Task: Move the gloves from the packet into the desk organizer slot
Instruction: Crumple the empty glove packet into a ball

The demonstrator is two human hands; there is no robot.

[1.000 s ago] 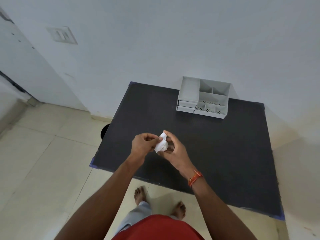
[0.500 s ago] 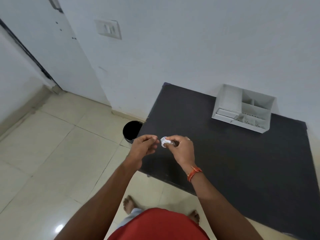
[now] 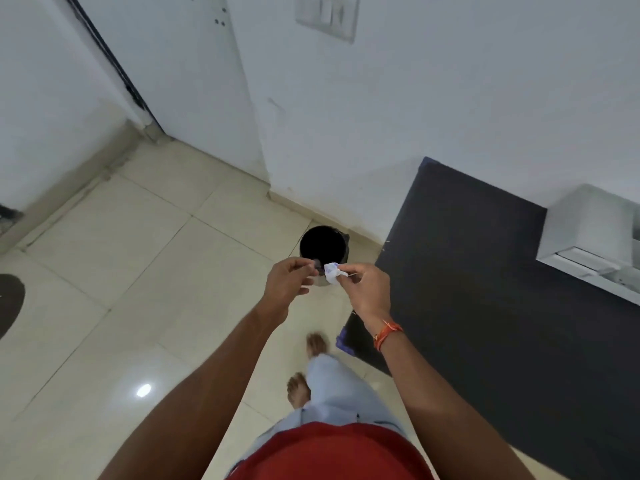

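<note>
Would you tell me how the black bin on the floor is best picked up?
Grip the black bin by its round open rim, coming straight down from above. It stands upright on the tiled floor with its mouth facing up, and no handle shows.

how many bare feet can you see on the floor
2. One foot is ahead, beside the near corner of the black table; the other foot is behind it, partly covered by the trouser leg.

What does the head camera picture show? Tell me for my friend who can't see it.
Two hands hold a small crumpled white packet over a black bin on the tiled floor. A dark table with a white organizer stands to the right.
</note>
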